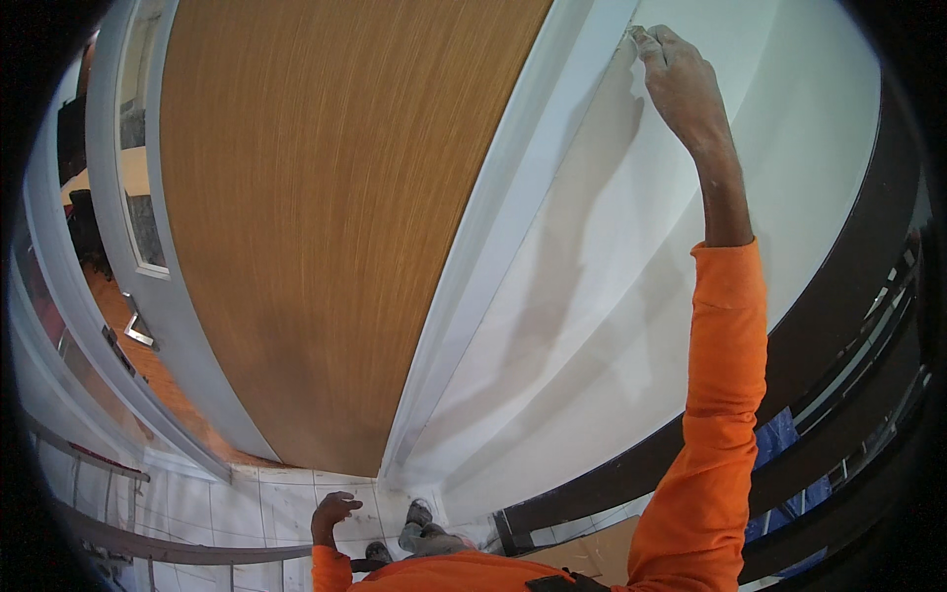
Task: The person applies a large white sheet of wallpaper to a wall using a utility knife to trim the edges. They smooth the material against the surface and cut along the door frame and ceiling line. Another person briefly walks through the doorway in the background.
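Fingers (648,43) of the right hand (681,87) bunch together where white wall (572,316) meets door frame (495,247); anything held is too small to tell. The left hand (333,509) hangs low, half open.

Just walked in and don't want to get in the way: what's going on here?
A person in orange has the right hand raised high, its whitish fingers bent at the edge where the white wall meets the white trim. Whether they hold something small is hard to tell. The left hand hangs low, loosely curled, with nothing visible in it.
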The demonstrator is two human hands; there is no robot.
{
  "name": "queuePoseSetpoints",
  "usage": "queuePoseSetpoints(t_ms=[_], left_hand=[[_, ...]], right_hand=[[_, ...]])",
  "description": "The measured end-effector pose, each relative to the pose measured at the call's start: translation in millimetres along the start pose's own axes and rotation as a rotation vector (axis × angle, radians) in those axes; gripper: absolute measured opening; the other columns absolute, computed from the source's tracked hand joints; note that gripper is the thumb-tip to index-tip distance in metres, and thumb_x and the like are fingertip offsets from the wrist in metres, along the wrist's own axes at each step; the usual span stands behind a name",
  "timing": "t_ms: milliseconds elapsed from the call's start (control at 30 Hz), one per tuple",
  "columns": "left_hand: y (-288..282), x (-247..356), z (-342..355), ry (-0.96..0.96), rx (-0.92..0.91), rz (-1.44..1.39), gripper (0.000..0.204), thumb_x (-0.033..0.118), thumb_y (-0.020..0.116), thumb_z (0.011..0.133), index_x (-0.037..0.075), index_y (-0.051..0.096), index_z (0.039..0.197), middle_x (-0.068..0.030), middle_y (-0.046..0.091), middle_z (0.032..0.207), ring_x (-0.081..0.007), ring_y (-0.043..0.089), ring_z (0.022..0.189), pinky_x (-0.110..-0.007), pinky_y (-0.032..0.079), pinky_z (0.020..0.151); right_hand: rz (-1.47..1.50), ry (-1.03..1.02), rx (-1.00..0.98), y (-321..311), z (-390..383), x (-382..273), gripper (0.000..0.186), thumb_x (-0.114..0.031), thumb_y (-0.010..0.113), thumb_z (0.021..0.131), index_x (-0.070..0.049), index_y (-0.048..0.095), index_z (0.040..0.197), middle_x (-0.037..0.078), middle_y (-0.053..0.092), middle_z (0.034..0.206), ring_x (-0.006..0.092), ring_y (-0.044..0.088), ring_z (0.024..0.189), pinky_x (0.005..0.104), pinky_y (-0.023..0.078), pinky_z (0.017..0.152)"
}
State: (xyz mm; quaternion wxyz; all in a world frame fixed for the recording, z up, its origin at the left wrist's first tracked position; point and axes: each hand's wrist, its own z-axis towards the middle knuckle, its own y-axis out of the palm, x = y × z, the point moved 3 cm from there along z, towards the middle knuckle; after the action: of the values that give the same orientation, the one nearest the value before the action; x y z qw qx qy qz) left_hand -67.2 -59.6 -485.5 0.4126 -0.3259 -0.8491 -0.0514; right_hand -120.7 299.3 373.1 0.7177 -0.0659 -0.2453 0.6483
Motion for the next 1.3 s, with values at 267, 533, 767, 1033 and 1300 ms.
queuePoseSetpoints(t_ms=[267, 533, 767, 1033, 1300], left_hand=[[-6.0, 30.9, 7.2, 0.055, 0.037, -0.035, 0.069, 0.039, 0.081, 0.082, -0.003, 0.063, 0.133, -0.0152, 0.075, 0.103, -0.0231, 0.072, 0.082, -0.036, 0.058, 0.068], [-4.5, 27.2, 9.7, -0.051, 0.089, -0.076, 0.064, 0.040, 0.081, 0.082, 0.000, 0.066, 0.131, -0.0148, 0.075, 0.109, -0.0224, 0.073, 0.083, -0.036, 0.059, 0.068], [-1.6, -9.3, 14.0, -0.126, 0.048, -0.056, 0.063, 0.040, 0.082, 0.083, 0.000, 0.067, 0.130, -0.0131, 0.075, 0.101, -0.0214, 0.073, 0.082, -0.037, 0.058, 0.067], [-11.6, 30.6, -11.4, -0.055, 0.159, -0.077, 0.062, 0.038, 0.081, 0.084, -0.003, 0.067, 0.129, -0.0154, 0.076, 0.101, -0.0230, 0.073, 0.079, -0.036, 0.059, 0.066], [-3.8, 40.9, 1.1, 0.034, 0.057, -0.074, 0.062, 0.036, 0.080, 0.084, -0.003, 0.066, 0.130, -0.0174, 0.075, 0.103, -0.0235, 0.073, 0.083, -0.037, 0.059, 0.070]], right_hand=[[-0.039, 0.034, -0.043, 49.6, 7.1, 15.4, 0.022, -0.011, 0.055, 0.095, -0.001, 0.065, 0.112, 0.023, 0.071, 0.104, 0.0408, 0.070, 0.094, 0.0516, 0.056, 0.090], [-0.152, -0.129, -0.103, 76.2, 23.8, 30.2, 0.023, -0.007, 0.050, 0.098, -0.001, 0.069, 0.108, 0.016, 0.070, 0.110, 0.0367, 0.071, 0.094, 0.0491, 0.058, 0.086], [-0.101, 0.067, -0.065, 81.8, 39.3, 35.4, 0.026, -0.011, 0.048, 0.101, 0.001, 0.066, 0.115, 0.017, 0.069, 0.115, 0.0398, 0.069, 0.096, 0.0509, 0.057, 0.087], [-0.049, 0.029, 0.007, 91.0, 41.0, 41.3, 0.027, -0.017, 0.047, 0.103, 0.000, 0.064, 0.115, 0.020, 0.069, 0.115, 0.0441, 0.068, 0.096, 0.0541, 0.053, 0.091], [0.058, 0.059, 0.055, 81.5, 37.4, 51.7, 0.040, -0.034, 0.043, 0.108, -0.001, 0.064, 0.117, 0.024, 0.069, 0.115, 0.0473, 0.065, 0.106, 0.0531, 0.050, 0.094]])
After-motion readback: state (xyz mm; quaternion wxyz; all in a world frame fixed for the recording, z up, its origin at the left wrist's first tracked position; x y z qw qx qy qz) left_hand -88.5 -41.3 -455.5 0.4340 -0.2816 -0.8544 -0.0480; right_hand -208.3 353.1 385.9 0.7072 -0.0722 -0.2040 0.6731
